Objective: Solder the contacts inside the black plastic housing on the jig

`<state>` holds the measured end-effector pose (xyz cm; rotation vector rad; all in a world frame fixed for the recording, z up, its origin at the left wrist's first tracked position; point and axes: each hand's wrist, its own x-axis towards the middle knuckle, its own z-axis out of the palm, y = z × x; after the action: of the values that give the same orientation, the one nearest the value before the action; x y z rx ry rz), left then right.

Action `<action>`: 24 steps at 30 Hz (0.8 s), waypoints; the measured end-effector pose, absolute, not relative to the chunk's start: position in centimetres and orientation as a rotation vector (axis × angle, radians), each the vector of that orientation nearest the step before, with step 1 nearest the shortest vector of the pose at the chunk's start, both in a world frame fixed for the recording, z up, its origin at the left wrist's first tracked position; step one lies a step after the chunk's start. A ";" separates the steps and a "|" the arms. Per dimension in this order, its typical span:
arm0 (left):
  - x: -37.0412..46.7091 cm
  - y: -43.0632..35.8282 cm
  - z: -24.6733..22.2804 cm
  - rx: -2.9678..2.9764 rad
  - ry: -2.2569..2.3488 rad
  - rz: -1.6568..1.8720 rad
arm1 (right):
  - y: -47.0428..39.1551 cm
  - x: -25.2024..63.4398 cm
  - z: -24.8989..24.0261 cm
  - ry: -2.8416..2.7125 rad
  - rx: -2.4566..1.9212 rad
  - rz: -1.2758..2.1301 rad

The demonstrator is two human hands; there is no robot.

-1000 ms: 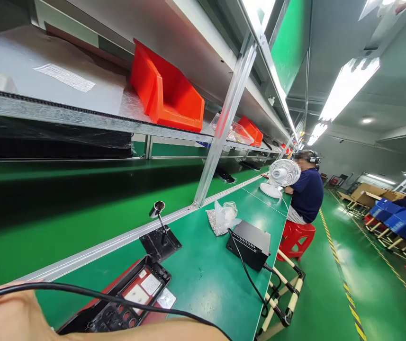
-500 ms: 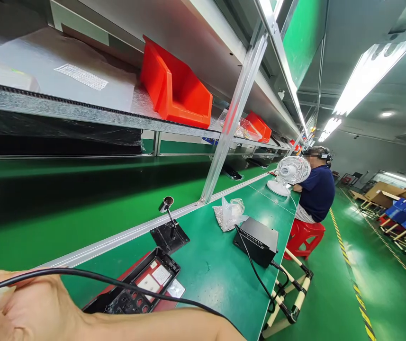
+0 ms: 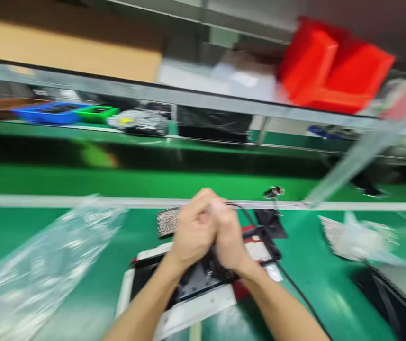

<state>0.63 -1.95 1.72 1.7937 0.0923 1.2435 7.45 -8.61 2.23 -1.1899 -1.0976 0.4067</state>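
While the picture is smearing with motion, the left hand [image 3: 192, 232] and right hand [image 3: 229, 237] are pressing together, fingers curled shut, above a black tray [image 3: 195, 279] that is lying on a white board [image 3: 192, 308] at the bench's centre. What the fists are clasping cannot be told — a black cable [image 3: 295, 289] is trailing away toward 4 o'clock. A clear bag [image 3: 42, 265] is lying at 9 o'clock, a second bag [image 3: 359, 237] at 3 o'clock, and a red bin [image 3: 334, 71] is sitting on the shelf at 1 o'clock.
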 end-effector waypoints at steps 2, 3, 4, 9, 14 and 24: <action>0.3 -1.1 0.9 1.766 0.063 1.204 | -7.9 7.5 1.0 -1.064 -1.102 0.487; 0.5 -0.7 0.6 1.756 0.073 1.177 | -7.6 7.4 0.6 -1.051 -1.078 0.511; 0.6 -0.5 0.4 1.737 0.070 1.162 | -7.5 7.4 0.2 -1.040 -1.065 0.522; 0.9 -0.9 0.6 1.689 0.044 1.141 | -7.8 7.4 -0.4 -1.017 -1.086 0.484; 0.8 -0.9 0.7 1.674 0.017 1.155 | -7.5 7.5 -0.8 -0.997 -1.102 0.459; 1.1 -0.8 0.4 1.685 0.044 1.189 | -7.9 7.7 -0.9 -0.978 -1.098 0.406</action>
<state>1.10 -0.85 0.44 1.6854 0.0437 1.1894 7.73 -7.85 -0.92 -1.0978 -0.9783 0.4062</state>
